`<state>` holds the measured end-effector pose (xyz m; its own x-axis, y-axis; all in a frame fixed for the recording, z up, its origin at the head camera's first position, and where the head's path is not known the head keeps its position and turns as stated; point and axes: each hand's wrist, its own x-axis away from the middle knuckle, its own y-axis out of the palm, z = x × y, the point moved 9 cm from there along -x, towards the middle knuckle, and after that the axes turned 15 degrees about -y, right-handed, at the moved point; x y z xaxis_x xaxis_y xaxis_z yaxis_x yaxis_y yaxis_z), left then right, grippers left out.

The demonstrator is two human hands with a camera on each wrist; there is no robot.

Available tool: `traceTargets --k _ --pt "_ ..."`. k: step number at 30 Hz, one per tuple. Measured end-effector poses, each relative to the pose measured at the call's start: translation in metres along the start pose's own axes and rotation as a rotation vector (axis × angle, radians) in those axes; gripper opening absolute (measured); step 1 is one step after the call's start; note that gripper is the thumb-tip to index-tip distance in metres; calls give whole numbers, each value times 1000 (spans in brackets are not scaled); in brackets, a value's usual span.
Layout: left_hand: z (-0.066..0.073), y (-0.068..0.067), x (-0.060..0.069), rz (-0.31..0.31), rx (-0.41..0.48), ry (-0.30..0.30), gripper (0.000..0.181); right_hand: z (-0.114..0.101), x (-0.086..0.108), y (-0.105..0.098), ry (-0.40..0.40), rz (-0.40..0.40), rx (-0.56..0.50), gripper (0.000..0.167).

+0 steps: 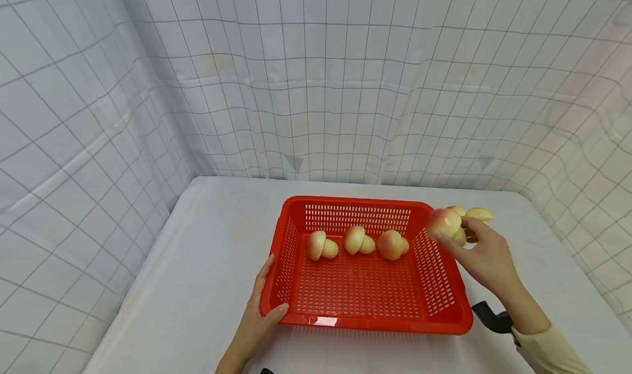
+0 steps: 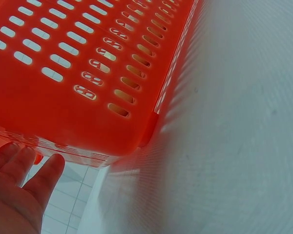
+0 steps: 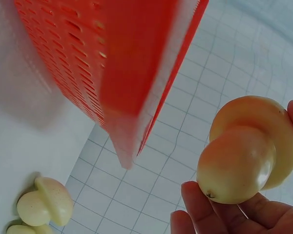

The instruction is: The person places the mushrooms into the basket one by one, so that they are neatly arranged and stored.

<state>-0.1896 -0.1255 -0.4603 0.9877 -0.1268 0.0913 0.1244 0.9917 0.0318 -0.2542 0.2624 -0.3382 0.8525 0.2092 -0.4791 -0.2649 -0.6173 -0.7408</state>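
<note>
A red plastic basket with slotted walls stands on the white table. Three toy mushrooms lie in a row inside it: a left one, a middle one and a right one, each cream with a pinkish cap. At the near left corner my left hand grips the basket, thumb over the rim and fingers along the outer side. Above the right rim, my right hand holds another toy mushroom between thumb and fingers, its stem towards the wrist camera.
Beyond the right hand, more mushrooms lie on the table, partly hidden. In the right wrist view a mushroom rests beside the basket with another at the frame edge. White gridded cloth hangs behind and at both sides.
</note>
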Motion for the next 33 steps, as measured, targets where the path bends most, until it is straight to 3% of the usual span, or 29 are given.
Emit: traceTargets --k 11,20,33 --pt "0 0 -1 -4 14 4 79 -16 -11 2 -55 -56 -26 49" --pt "-1 0 -1 1 6 4 79 -30 -17 11 -113 -94 -40 38" --pt "0 0 -1 11 -3 6 80 -54 -32 37 -205 -189 -58 47"
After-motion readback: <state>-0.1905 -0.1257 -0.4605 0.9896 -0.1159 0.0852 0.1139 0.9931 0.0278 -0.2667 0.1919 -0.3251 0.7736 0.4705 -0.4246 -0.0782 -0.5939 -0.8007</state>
